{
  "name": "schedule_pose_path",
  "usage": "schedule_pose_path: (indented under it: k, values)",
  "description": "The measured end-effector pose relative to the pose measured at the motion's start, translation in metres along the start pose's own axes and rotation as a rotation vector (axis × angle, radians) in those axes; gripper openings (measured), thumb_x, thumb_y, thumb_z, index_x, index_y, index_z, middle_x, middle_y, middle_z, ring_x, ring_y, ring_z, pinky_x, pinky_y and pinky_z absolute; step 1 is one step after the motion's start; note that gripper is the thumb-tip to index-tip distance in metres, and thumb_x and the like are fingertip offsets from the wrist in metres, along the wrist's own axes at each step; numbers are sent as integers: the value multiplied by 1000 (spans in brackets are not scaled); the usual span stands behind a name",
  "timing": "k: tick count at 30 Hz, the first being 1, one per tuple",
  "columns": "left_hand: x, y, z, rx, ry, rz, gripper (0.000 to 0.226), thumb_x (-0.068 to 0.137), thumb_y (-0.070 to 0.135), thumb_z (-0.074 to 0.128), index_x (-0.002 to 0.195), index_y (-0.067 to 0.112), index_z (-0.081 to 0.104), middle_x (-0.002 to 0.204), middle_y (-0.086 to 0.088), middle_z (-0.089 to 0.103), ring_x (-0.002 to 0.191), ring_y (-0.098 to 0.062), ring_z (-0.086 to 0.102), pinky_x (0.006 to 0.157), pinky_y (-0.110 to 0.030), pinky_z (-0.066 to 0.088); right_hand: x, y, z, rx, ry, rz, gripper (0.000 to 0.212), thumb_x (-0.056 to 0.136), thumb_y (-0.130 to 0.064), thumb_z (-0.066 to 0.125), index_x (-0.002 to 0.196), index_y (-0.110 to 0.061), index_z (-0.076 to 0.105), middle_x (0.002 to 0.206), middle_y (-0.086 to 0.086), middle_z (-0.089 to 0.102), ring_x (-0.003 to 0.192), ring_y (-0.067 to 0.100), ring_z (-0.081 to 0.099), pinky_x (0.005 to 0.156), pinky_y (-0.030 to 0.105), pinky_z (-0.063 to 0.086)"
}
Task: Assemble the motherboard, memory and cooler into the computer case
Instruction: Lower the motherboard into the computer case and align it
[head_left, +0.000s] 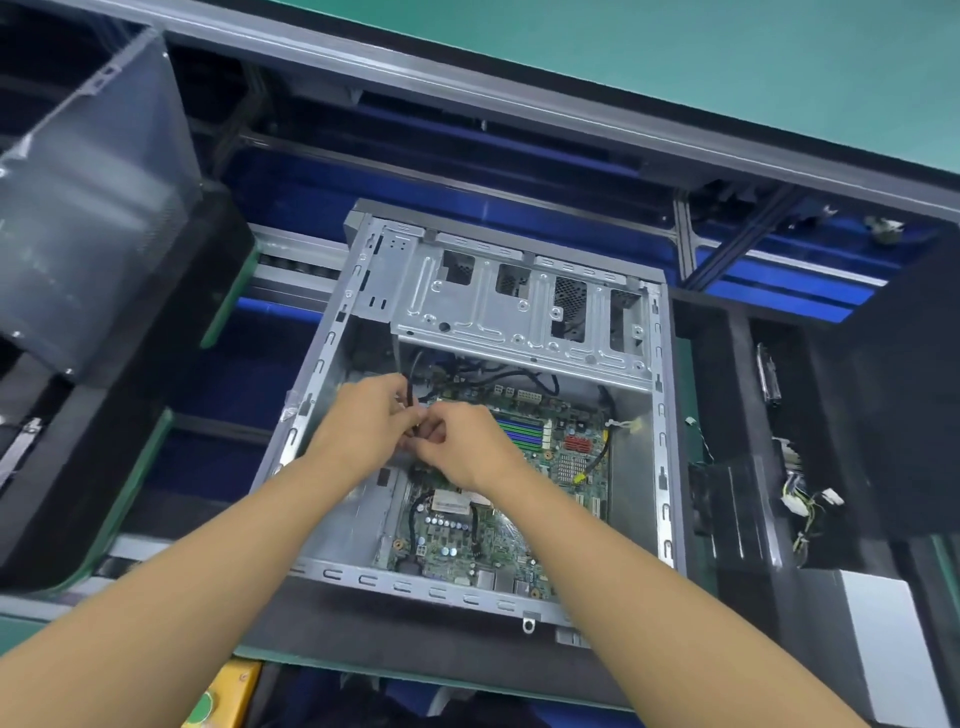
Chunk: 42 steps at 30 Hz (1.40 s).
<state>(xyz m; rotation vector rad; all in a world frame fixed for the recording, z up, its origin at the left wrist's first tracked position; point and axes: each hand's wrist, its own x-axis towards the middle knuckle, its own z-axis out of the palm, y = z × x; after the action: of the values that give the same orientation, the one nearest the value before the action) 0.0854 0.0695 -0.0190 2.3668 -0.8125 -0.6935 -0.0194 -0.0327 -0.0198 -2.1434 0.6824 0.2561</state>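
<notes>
An open grey metal computer case (660, 467) lies flat in front of me. A green motherboard (519, 540) sits inside it, with blue and green memory slots (522, 434) and a bare processor socket (457, 501). Both hands meet above the board's upper left part. My left hand (363, 421) pinches a thin black cable (410, 387) that rises toward the drive cage (519, 306). My right hand (460, 449) pinches the same cable's end just beside it. No cooler shows on the board.
A clear plastic cover (93, 208) leans at the left. Black foam trays (737, 509) at the right hold loose connectors with coloured wires (810, 504). A yellow box (228, 696) sits near the front edge. Blue conveyor rails (779, 275) run behind the case.
</notes>
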Motion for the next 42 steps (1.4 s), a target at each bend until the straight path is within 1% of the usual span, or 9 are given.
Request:
schedule_pose_path:
  k: [8,12,16,21,25,29,32,36,42]
  values:
    - [1,-3,-1,281,-57,-151,3,96,10,54,97,12,56,98,-12,65,84,-26,65,70,-36,53,3,-5,-3,-45,-111,46,20,99,-26,62,108,-13,74,108,6,73,98,23,67,88,34,54]
    - [1,-4,7,576,-139,-226,39,92,13,64,123,3,43,114,-16,64,101,-32,66,77,-38,52,-12,-1,-15,-104,-147,71,28,100,-16,53,122,-13,70,124,8,69,112,27,64,95,34,52]
    - [3,12,13,553,15,-116,34,98,38,50,105,10,33,101,-15,61,89,-35,62,65,-37,42,-28,10,-32,-123,-123,86,29,103,-15,50,124,-14,68,126,14,68,118,29,60,97,36,51]
    - [-1,59,19,393,-249,185,45,100,43,41,64,19,52,61,3,57,60,-18,54,57,-31,41,-58,22,-64,-129,75,73,27,106,-23,46,118,-13,67,111,15,72,108,32,62,93,42,53]
    - [-6,89,29,277,-191,302,34,99,34,42,69,28,55,66,7,62,64,-13,58,61,-32,46,-94,33,-90,-156,251,40,39,109,-40,36,95,-17,64,91,7,75,98,31,62,85,47,54]
    - [-12,109,38,170,-168,415,26,95,15,49,92,38,61,86,20,65,70,4,57,59,-19,40,-126,70,-118,109,421,29,29,106,-14,39,117,-17,66,102,-3,72,100,23,62,89,39,52]
    - [-9,117,40,130,-138,381,25,98,19,49,90,37,62,77,20,69,60,3,62,52,-19,45,-142,100,-131,131,467,37,40,100,5,36,120,-11,68,118,4,67,110,18,60,101,27,47]
    - [-10,109,44,250,-199,323,18,101,34,45,91,38,60,70,24,69,49,-2,60,46,-22,43,-148,118,-133,182,479,14,40,98,8,36,110,-13,69,112,0,68,96,3,60,84,2,39]
    - [-18,76,59,468,-296,213,21,97,24,48,101,30,68,92,12,69,62,-2,54,56,-23,40,-145,120,-131,247,488,-26,42,96,9,36,104,-20,66,104,-2,67,85,-5,56,70,4,39]
